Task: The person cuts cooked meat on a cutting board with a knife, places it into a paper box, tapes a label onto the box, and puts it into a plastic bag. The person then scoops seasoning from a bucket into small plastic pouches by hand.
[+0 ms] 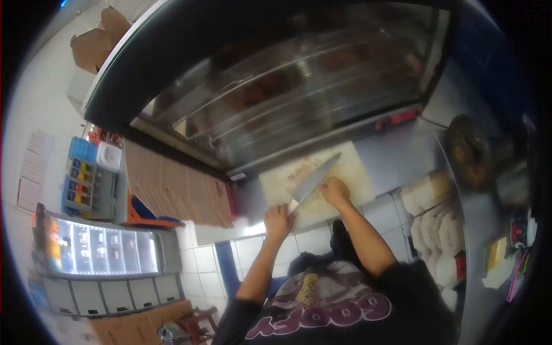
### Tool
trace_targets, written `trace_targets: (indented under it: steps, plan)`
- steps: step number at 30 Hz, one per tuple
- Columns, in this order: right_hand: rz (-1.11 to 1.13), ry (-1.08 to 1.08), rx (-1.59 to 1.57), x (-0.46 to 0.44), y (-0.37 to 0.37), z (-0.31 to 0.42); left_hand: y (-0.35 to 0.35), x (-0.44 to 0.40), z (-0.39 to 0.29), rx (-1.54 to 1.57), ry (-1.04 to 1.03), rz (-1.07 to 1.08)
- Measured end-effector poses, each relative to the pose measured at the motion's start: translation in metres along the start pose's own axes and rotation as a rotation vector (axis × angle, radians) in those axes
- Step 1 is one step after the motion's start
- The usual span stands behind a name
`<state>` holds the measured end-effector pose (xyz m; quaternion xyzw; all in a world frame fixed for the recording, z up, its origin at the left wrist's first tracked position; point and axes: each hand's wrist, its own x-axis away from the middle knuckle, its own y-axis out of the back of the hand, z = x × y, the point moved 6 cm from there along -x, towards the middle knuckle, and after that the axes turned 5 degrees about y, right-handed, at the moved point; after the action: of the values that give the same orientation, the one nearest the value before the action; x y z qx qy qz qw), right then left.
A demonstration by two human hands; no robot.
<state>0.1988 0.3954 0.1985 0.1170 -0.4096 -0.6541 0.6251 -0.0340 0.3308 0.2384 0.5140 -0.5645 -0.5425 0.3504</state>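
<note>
My left hand (278, 223) clamps the chef's knife (314, 178), tip toward half past one. It lies at ten o'clock from my right hand (334, 191), whose grip I cannot tell.

My left arm (257, 280) comes up from the bottom of the frame, bare below its dark sleeve (236, 316), slanting right towards the centre. It ends in the left grip (279, 223), back facing me, fingers bent forward and closed in. From the lower right, my right arm (366, 238) leans the other way; the right grip (335, 191) sits higher, fingers curled inward (their tips are too small for me to read from here). Both elbows are bent, the two grips near each other but apart.
</note>
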Motion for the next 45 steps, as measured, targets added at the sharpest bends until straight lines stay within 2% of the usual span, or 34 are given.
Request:
trace_targets:
  steps: [3, 5, 6, 8, 12, 14, 15, 16, 17, 18, 19, 20, 22, 24, 25, 27, 29, 30, 31, 33, 34, 36, 37, 39, 40, 41, 42, 44, 45]
  plan:
    - [-0.036, 0.07, -0.055, 0.002, -0.006, -0.014, -0.003, 0.006, 0.007, 0.105, -0.017, 0.009]
    - [-0.125, 0.294, -0.302, 0.001, 0.009, -0.011, 0.01, -0.002, 0.003, 0.234, -0.076, -0.006]
    - [-0.132, 0.288, -0.298, 0.003, 0.019, -0.009, 0.011, -0.007, 0.006, 0.242, -0.083, -0.004]
    - [-0.121, 0.388, -0.624, 0.024, 0.039, -0.003, 0.013, -0.006, 0.017, 0.302, -0.051, 0.01]
    - [-0.138, 0.317, -0.533, 0.064, 0.076, 0.005, 0.004, -0.022, 0.04, 0.211, -0.044, 0.035]
    - [-0.301, 0.47, -0.466, 0.087, 0.094, 0.031, 0.007, -0.032, 0.034, 0.181, -0.046, 0.006]
    - [-0.318, 0.466, -0.456, 0.092, 0.094, 0.036, 0.02, -0.043, 0.027, 0.133, -0.041, -0.029]
    - [-0.403, 0.589, -0.275, 0.102, 0.095, 0.049, 0.037, -0.051, 0.009, 0.173, -0.088, -0.149]
    - [-0.482, 0.709, -0.089, 0.112, 0.094, 0.065, 0.051, -0.056, -0.01, 0.181, -0.099, -0.155]
    - [-0.541, 0.825, 0.018, 0.124, 0.095, 0.085, 0.057, -0.061, -0.022, 0.583, 0.033, 0.002]
    - [-0.55, 0.838, 0.023, 0.129, 0.093, 0.092, 0.053, -0.064, -0.031, 0.977, 0.166, 0.16]
    - [-0.503, 0.904, 0.117, 0.137, 0.082, 0.102, 0.055, -0.068, -0.038, 0.978, 0.155, 0.134]
    - [-0.477, 0.994, 0.217, 0.149, 0.07, 0.118, 0.043, -0.069, -0.053, 1.261, 0.177, 0.421]
    - [-0.498, 0.959, 0.033, 0.153, 0.07, 0.125, 0.049, -0.072, -0.039, 1.168, 0.172, 0.396]
    - [-0.527, 0.964, 0.047, 0.153, 0.067, 0.125, 0.047, -0.073, -0.036, 1.078, 0.177, 0.409]
    - [-0.047, 0.294, -0.82, 0.133, 0.038, 0.079, 0.075, -0.067, -0.038, 0.996, 0.047, 0.244]
    - [0.076, 0.09, -0.983, 0.128, 0.04, 0.082, 0.101, -0.065, -0.048, 1.005, -0.069, 0.192]
    - [0.114, 0.064, -0.999, 0.118, 0.032, 0.078, 0.115, -0.065, -0.058, 0.903, -0.164, 0.2]
    - [0.13, 0.031, -1.157, 0.11, 0.022, 0.072, 0.125, -0.062, -0.068, 0.803, -0.257, 0.189]
    - [0.007, -0.014, -1.441, 0.084, 0.0, 0.064, 0.128, -0.053, -0.082, 0.706, -0.394, 0.189]
    - [-0.089, -0.009, -1.482, 0.082, 0.004, 0.061, 0.118, -0.051, -0.086, 0.707, -0.486, 0.225]
    - [-0.037, 0.015, -1.684, 0.078, 0.01, 0.075, 0.106, -0.057, -0.08, 0.806, -0.422, 0.19]
    - [-0.073, 0.036, -1.708, 0.079, 0.016, 0.08, 0.104, -0.06, -0.084, 0.795, -0.465, 0.198]
    - [0.055, -0.081, -1.894, 0.088, 0.016, 0.096, 0.106, -0.067, -0.087, 0.885, -0.344, 0.234]
    - [0.041, 0.045, -1.812, 0.09, 0.019, 0.098, 0.108, -0.066, -0.09, 0.932, -0.288, 0.294]
    - [0.022, 0.052, -1.83, 0.08, 0.008, 0.092, 0.104, -0.068, -0.089, 0.922, -0.309, 0.306]
    - [-0.179, 0.184, -1.632, 0.072, 0.013, 0.08, 0.1, -0.069, -0.09, 0.893, -0.384, 0.297]
    - [-0.361, 0.299, -1.428, 0.063, 0.016, 0.07, 0.096, -0.071, -0.091, 0.854, -0.452, 0.288]
    - [-0.325, 0.23, -1.402, 0.068, 0.027, 0.069, 0.098, -0.069, -0.094, 0.863, -0.489, 0.293]
